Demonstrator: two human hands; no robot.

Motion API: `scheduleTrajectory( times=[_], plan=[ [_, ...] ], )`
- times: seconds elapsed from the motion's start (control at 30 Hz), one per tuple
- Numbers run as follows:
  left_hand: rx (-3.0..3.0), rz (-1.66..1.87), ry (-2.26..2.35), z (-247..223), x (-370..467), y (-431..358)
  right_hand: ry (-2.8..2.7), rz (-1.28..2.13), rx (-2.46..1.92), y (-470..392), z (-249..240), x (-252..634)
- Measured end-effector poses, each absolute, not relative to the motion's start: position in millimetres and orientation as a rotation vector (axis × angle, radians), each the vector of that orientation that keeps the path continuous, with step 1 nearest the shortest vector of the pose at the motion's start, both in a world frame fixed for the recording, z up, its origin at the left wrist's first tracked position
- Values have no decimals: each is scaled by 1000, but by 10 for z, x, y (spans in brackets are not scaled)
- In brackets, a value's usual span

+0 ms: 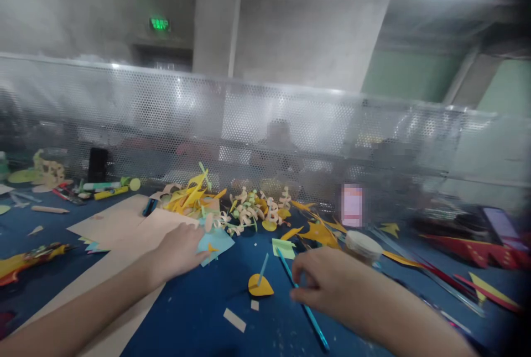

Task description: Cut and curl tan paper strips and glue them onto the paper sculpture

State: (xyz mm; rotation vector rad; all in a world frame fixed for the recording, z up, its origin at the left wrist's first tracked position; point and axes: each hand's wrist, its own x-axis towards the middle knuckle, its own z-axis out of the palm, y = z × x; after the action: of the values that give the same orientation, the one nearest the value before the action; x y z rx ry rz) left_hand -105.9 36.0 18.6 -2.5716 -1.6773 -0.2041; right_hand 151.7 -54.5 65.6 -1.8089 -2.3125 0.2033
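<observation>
At nine o'clock a dark phone (97,164) stands on the blue desk (199,318), by a perforated metal screen (186,103) that runs across the view toward three. At eight lies an orange-yellow paper piece (31,262), then overlapping cream sheets (124,219); beyond the screen, near ten-thirty, a green exit sign (160,24) glows on a grey wall. Between seven and eight the left hand (180,252) lies over the sheets beside pale blue paper (219,238); its fingertips are blurred, so I cannot tell whether that grip holds anything. At six, paper curls (253,210) lie heaped, and nearer, a yellow leaf-shaped piece (261,288) rests with a blue strip upright on it. At five the right hand (317,277) curls above a blue stick (313,324), its grip narrow, thumb and forefinger apart. A white-rimmed tub (364,245) sits past four; a pale green wall (418,75) shows at two.
</observation>
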Motion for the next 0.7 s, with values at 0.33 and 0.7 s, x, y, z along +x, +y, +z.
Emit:
scheduleTrajectory(
  times=[0.33,0.7],
  plan=[
    [-2362,-55,-1870,-41,-1505,386,-2246,577,-1604,103,-71,1387],
    [-2331,-163,-1820,146,-1448,266,-2038,280,-1523,399,-175,1399]
  ],
)
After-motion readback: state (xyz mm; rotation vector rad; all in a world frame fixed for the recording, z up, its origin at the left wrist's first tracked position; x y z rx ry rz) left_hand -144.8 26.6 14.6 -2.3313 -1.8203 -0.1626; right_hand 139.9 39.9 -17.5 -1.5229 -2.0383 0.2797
